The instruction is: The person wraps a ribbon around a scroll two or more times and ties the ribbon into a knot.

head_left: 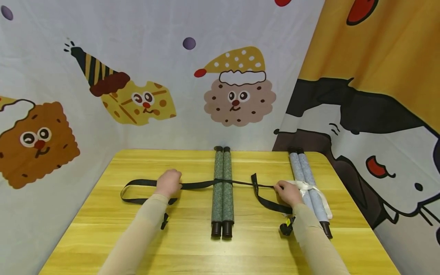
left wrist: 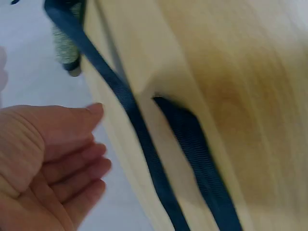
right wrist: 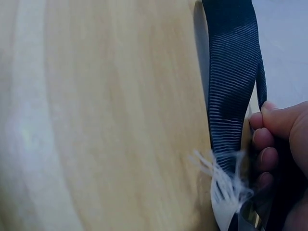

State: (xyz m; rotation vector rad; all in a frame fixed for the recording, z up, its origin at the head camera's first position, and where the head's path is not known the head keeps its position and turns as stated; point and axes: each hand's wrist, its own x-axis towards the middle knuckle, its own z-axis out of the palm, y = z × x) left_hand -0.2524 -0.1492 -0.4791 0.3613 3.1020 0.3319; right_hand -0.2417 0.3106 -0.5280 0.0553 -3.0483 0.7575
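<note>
A scroll rolled from both ends into two green patterned rolls (head_left: 217,206), with dark end knobs, lies lengthwise mid-table. A black ribbon (head_left: 197,186) crosses around its middle and runs out to both sides. On the left, my left hand (head_left: 168,184) is above the ribbon; the left wrist view shows that hand (left wrist: 57,168) with loosely bent fingers, apart from the ribbon (left wrist: 127,101). To the right, my right hand (head_left: 290,193) pinches the thin stretch of ribbon between thumb and forefinger. In the right wrist view, a wide ribbon length (right wrist: 233,77) hangs beside the pinching fingers (right wrist: 262,139).
A light-blue scroll (head_left: 314,200) tied with a white ribbon (head_left: 324,204) lies at the right side, partly behind my right hand. Frayed white threads (right wrist: 226,185) show near that hand. The wooden table (head_left: 192,256) meets a printed cloth backdrop (head_left: 154,141) at its far edge.
</note>
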